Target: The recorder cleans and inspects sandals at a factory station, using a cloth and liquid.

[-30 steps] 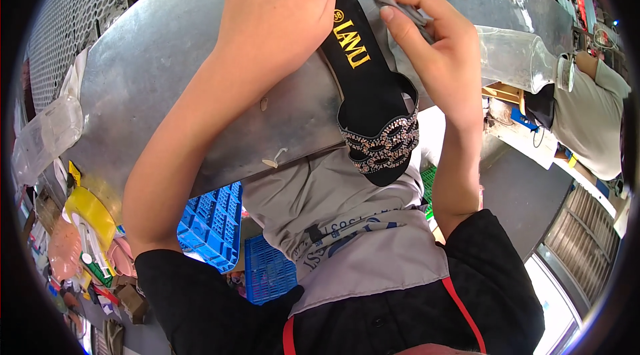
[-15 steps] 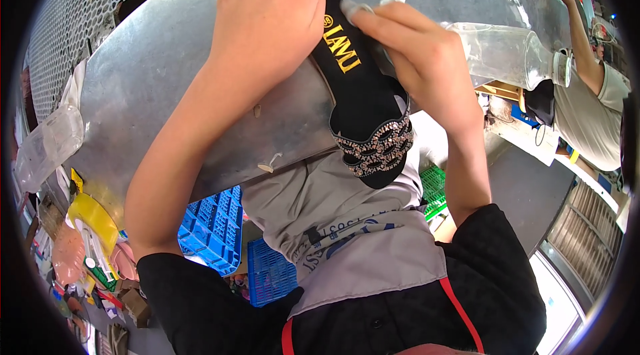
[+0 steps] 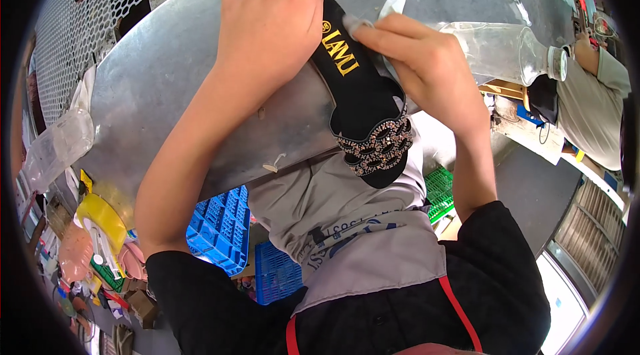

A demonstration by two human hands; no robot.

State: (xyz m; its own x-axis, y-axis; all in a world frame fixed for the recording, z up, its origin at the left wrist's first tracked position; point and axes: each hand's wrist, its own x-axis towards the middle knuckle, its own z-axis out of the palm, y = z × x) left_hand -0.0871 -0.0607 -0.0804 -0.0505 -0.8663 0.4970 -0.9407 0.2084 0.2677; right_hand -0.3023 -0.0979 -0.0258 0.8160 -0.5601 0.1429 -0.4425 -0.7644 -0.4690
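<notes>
While I look down from the head view, my left hand [image 3: 270, 25] lies flat, fingers spread, on the heel end of a black sandal [image 3: 363, 105], pinning it to the metal table [image 3: 173, 88] and gripping nothing. The sandal lies near the table's front edge, its toe end with the beaded strap [image 3: 377, 145] sticking out past that edge over my lap. My right hand [image 3: 427, 65] is pinched shut on a small pale cloth [image 3: 390, 8], and the fingertips [image 3: 357, 25] press down on the sandal's insole right beside the yellow lettering. Both hands are touching the sandal, one on each side of it.

Toward the table's right edge, a clear plastic bottle [image 3: 507, 52] lies on its side, just beyond my right wrist. Off the left edge, another clear bottle [image 3: 57, 145] lies tilted. Below the front edge, blue plastic crates [image 3: 223, 235] sit beside my knees. At the far right, another person [image 3: 600, 102] in a grey shirt is nearby.
</notes>
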